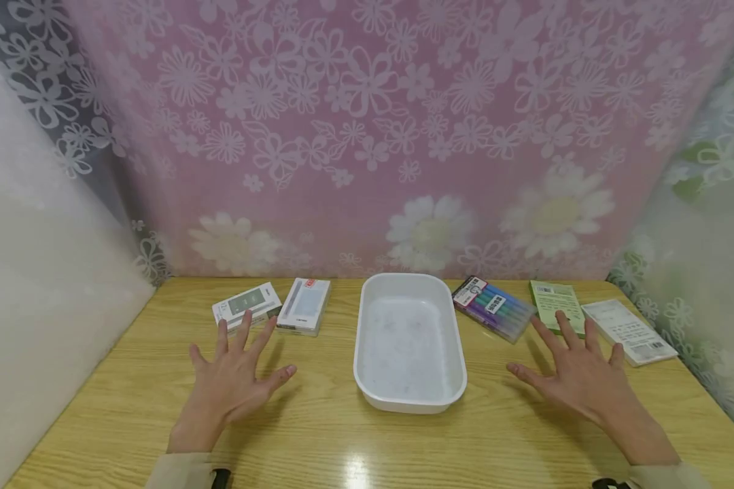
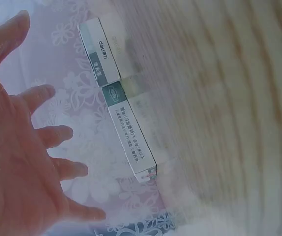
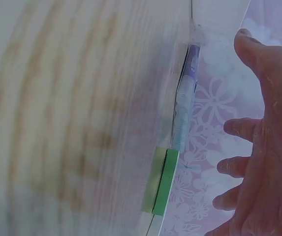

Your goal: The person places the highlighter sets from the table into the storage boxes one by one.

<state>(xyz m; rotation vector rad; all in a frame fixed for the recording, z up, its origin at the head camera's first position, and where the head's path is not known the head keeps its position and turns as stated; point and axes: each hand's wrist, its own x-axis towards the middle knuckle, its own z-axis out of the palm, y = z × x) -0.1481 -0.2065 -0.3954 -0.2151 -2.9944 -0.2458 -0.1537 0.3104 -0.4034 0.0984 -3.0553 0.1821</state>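
My left hand (image 1: 234, 373) is held over the table with fingers spread, holding nothing. Just beyond its fingertips lie a white box with a green panel (image 1: 249, 303) and a white box with a pale blue panel (image 1: 304, 305). In the left wrist view, the nearer sides of the two boxes (image 2: 128, 132) show printed text. My right hand (image 1: 587, 380), also spread and holding nothing, is near a clear pack of coloured pens (image 1: 495, 309), a green packet (image 1: 555, 309) and a white packet (image 1: 630, 331). The right wrist view shows the green edge (image 3: 166, 182) beside the pen pack (image 3: 185, 103).
A white rectangular plastic tray (image 1: 410, 401) stands between the hands at the middle of the wooden table (image 1: 318, 435). Flowered pink cloth (image 1: 367, 136) hangs behind the table's far edge, and pale cloth (image 1: 43, 272) closes off the left side.
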